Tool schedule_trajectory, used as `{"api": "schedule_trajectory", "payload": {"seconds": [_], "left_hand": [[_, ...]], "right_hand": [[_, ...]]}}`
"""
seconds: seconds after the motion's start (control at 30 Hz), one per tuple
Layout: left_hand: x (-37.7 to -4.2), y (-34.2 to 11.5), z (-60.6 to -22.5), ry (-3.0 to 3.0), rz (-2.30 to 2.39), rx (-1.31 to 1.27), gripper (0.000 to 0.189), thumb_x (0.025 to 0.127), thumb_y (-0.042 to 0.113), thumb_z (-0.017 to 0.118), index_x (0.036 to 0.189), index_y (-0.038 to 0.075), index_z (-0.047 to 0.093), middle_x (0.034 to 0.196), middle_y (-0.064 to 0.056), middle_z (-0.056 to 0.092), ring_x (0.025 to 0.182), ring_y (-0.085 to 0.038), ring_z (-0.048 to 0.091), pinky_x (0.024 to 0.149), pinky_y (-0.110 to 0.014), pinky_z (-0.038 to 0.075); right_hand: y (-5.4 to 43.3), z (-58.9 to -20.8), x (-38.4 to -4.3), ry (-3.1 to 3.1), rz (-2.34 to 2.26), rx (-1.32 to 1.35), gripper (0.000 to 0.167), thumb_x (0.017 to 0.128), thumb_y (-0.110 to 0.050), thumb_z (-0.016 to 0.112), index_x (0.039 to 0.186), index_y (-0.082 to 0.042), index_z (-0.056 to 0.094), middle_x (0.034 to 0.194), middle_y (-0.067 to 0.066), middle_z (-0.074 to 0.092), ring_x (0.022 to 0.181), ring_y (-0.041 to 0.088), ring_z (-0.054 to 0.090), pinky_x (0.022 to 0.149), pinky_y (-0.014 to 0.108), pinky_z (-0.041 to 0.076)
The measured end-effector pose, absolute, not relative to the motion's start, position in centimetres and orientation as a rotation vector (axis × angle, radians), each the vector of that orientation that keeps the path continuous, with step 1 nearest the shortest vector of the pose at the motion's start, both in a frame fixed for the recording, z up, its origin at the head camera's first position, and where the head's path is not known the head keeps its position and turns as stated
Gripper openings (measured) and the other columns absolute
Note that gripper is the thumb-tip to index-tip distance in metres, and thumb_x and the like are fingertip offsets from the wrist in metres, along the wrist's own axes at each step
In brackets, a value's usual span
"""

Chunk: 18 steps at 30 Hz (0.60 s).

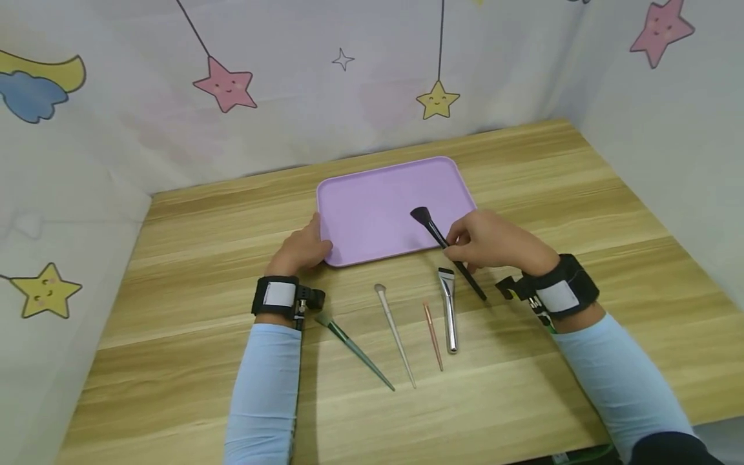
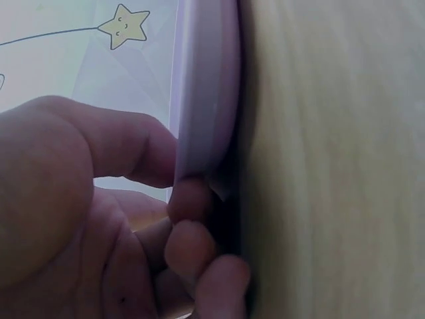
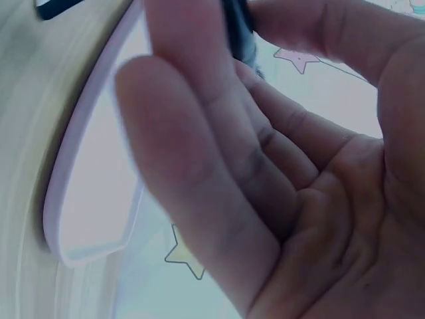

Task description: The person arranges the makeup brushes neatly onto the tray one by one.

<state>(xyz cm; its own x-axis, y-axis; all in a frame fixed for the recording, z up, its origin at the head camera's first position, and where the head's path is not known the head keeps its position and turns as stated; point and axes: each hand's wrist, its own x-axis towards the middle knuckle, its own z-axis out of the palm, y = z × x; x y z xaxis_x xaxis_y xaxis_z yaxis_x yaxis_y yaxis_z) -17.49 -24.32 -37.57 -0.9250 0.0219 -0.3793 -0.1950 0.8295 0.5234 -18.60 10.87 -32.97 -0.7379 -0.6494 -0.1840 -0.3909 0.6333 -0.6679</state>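
My right hand pinches a black makeup brush by its handle, with the angled bristle head over the tray's near right part. In the right wrist view only a dark bit of that brush shows between thumb and fingers. My left hand grips the near left corner of the purple tray. Seen from the left wrist, the thumb lies over the tray's rim and the fingertips curl at its underside.
Nearer than the tray lie a green brush, a pale slim brush, a small pink brush and a silver flat-headed brush. They rest on the wooden table. A star-printed backdrop stands behind.
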Motion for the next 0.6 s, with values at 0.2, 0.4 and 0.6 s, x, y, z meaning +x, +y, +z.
{"api": "schedule_trajectory", "payload": {"seconds": [0.2,0.4,0.6], "left_hand": [[-17.3,-24.5,-37.6,2.653,0.804,-0.114,0.084,0.094,0.025,0.045,0.161,0.001,-0.001,0.158,-0.022,0.032,0.115,-0.037,0.049,0.094,-0.044,0.039],[-17.4,-24.5,-37.7,2.662,0.804,-0.112,0.083,0.095,0.025,0.044,0.161,0.001,0.0,0.152,-0.022,0.038,0.106,-0.035,0.053,0.086,-0.041,0.041],[-17.6,-24.5,-37.8,2.665,0.798,-0.122,0.083,0.095,0.024,0.044,0.161,0.001,0.0,0.151,-0.023,0.039,0.093,-0.032,0.054,0.082,-0.039,0.041]], "right_hand": [[10.3,-32.7,-19.3,2.497,-0.919,-0.787,0.022,0.092,-0.015,0.067,0.103,0.003,0.074,0.074,0.004,0.069,0.058,0.026,0.069,0.062,0.034,0.055],[10.5,-32.7,-19.7,2.515,-0.955,-0.733,0.027,0.095,-0.017,0.065,0.108,0.005,0.072,0.077,0.006,0.07,0.059,0.026,0.069,0.061,0.033,0.055],[10.9,-32.5,-20.1,2.549,-1.006,-0.683,0.031,0.097,-0.019,0.063,0.113,0.007,0.071,0.078,0.009,0.07,0.057,0.019,0.066,0.057,0.032,0.055]]}}
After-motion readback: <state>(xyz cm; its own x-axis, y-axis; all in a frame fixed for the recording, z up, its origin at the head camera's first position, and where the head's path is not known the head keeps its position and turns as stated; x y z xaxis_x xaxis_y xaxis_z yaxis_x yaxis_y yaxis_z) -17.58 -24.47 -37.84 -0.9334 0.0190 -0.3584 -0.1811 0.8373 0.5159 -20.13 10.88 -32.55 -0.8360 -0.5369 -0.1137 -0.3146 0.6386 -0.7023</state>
